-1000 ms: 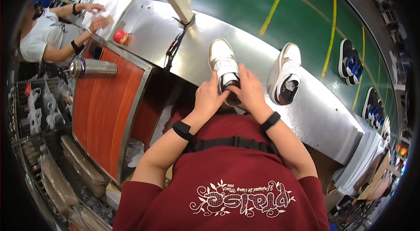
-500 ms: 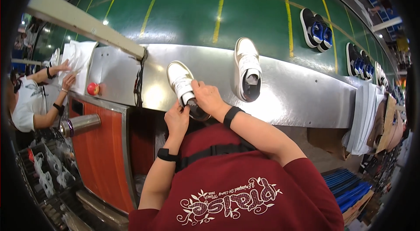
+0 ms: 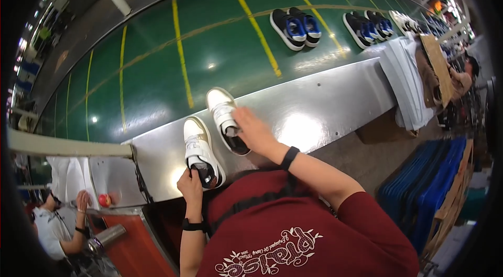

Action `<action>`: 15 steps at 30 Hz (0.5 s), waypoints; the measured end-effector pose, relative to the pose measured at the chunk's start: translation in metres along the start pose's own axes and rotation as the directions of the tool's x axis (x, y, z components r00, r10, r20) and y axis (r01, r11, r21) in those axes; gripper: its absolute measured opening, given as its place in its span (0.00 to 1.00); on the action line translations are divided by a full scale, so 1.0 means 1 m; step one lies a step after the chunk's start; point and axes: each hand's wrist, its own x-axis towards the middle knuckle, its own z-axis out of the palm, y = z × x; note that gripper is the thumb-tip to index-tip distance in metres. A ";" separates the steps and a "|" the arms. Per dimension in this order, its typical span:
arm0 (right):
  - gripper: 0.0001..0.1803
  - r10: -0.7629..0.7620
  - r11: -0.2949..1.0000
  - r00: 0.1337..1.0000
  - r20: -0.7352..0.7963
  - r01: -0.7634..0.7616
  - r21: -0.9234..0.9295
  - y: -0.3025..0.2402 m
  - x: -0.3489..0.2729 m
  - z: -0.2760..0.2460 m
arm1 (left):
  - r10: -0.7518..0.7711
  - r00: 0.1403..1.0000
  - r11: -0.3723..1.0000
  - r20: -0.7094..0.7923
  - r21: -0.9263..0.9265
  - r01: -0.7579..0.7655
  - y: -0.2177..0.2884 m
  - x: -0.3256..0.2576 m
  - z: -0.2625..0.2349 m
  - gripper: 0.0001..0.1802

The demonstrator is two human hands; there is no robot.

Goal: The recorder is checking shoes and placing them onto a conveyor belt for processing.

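Two white sneakers with straps and dark insoles stand side by side on the metal ledge, toes pointing away from me. My left hand [image 3: 190,185] pinches the heel collar of the left sneaker [image 3: 197,143], with the thumb at its opening. Against the outer side of the right sneaker [image 3: 222,114] lies my right hand [image 3: 255,131], its fingers stretched out along the strap and slightly blurred. That hand covers part of the shoe's opening.
Beyond the metal ledge [image 3: 272,112] runs a green surface [image 3: 146,78] with yellow lines. Black-and-blue shoes [image 3: 296,28] stand there. White sheets [image 3: 406,80] hang at the ledge's right end. A pale beam [image 3: 73,143] crosses at left, near another person [image 3: 52,230] and a red ball-shaped object [image 3: 105,200].
My view has swung to the right. My right hand has left the left sneaker and is now at the right one, which stands much closer to its mate. My left hand stays at the left sneaker's collar.
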 end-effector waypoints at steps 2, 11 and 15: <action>0.32 0.057 0.993 0.995 0.078 -0.064 0.097 0.003 -0.010 0.014 | 0.166 0.986 0.983 0.034 0.070 -0.168 0.014 0.016 0.022 0.16; 0.26 0.058 0.980 0.998 -0.023 -0.053 0.193 0.021 -0.015 0.020 | 0.265 0.952 0.847 0.153 0.436 -0.305 0.039 0.007 0.025 0.15; 0.26 0.135 0.919 0.981 0.138 -0.176 0.352 0.029 -0.023 0.012 | 0.613 0.790 0.768 0.028 0.216 -0.604 0.055 -0.003 0.017 0.26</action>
